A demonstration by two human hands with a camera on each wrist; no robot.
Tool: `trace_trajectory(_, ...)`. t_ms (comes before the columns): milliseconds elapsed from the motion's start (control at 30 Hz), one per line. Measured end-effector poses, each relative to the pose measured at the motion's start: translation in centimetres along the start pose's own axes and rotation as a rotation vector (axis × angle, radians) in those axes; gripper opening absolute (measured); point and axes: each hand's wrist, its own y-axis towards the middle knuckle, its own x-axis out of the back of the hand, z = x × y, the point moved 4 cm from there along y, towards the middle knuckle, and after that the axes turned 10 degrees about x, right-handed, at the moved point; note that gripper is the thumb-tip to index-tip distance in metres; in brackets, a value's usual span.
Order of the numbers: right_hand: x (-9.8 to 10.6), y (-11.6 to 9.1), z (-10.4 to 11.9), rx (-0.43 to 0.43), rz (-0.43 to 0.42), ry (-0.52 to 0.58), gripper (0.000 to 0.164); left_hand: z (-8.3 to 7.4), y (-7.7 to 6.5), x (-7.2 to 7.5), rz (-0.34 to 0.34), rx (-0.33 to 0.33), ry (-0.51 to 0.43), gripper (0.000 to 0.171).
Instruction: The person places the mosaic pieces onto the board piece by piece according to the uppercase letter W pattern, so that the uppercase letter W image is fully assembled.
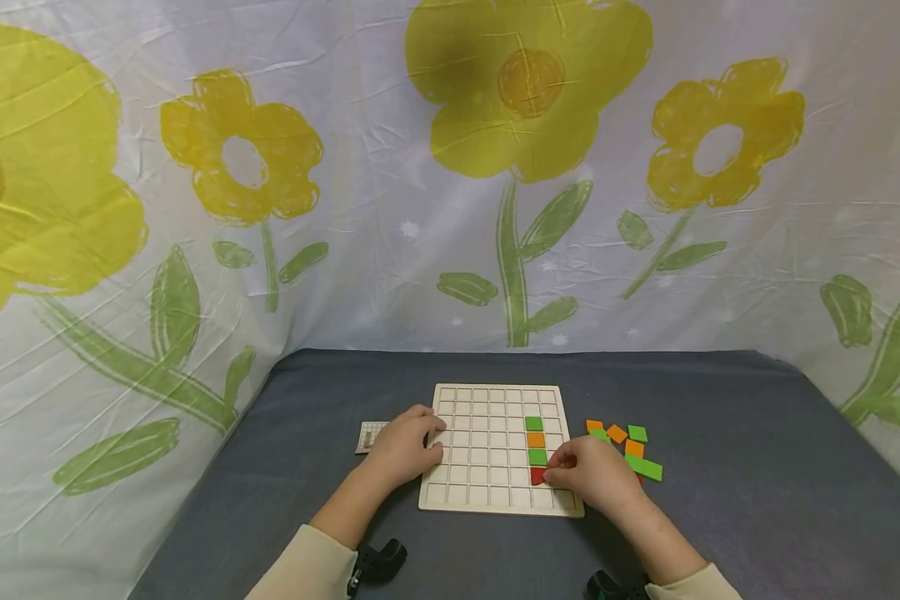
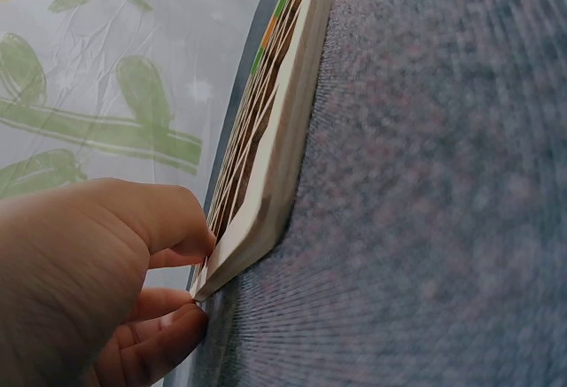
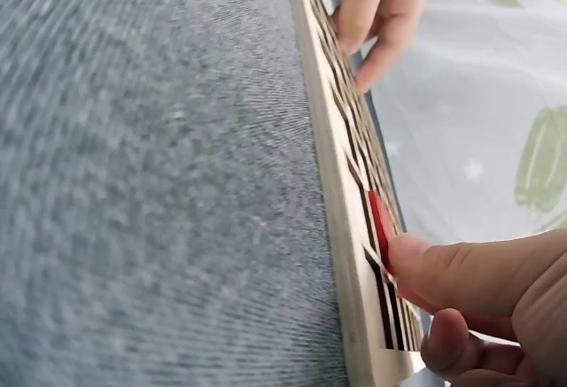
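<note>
A pale wooden grid board [image 1: 480,497] lies on the dark cloth. At its left edge my left hand [image 1: 403,442] grips the rim between thumb and fingers, as the left wrist view shows. My right hand [image 1: 598,475] pinches a red square tile [image 1: 537,476] at a cell low in the board's right part. The thumb lies against the tile [image 3: 379,223] in the right wrist view. Above the red tile, one column holds a green tile [image 1: 537,457], an orange tile [image 1: 535,439] and another green tile [image 1: 534,423]. The right fingertips partly cover the red tile's right side.
Several loose tiles lie right of the board, among them an orange tile [image 1: 617,433] and a green tile [image 1: 637,433], partly behind my right hand. A small printed grid card [image 1: 371,433] sits left of the board, partly behind my left hand. A flowered curtain [image 1: 375,250] hangs behind.
</note>
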Motion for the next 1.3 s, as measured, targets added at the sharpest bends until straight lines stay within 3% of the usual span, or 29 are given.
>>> trace_trajectory(433, -0.2, 0.0, 0.3, 0.058, 0.008, -0.144, 0.012, 0.1, 0.0, 0.0, 0.0, -0.007, -0.006, 0.032)
trace_trajectory(567, 0.2, 0.1, 0.3, 0.07, 0.013, -0.124, 0.01, 0.2, 0.0, -0.1, 0.003, -0.006, -0.012, 0.032)
trace_trajectory(800, 2.4, 0.0, -0.3, 0.092, -0.047, -0.109, 0.01, 0.3, 0.1, -0.2, 0.007, -0.004, -0.011, 0.033)
trace_trajectory(1300, 7.0, -0.4, -4.4, -0.005, -0.115, -0.063, 0.025, 0.3, 0.2, -0.3, -0.002, -0.015, -0.01, 0.032)
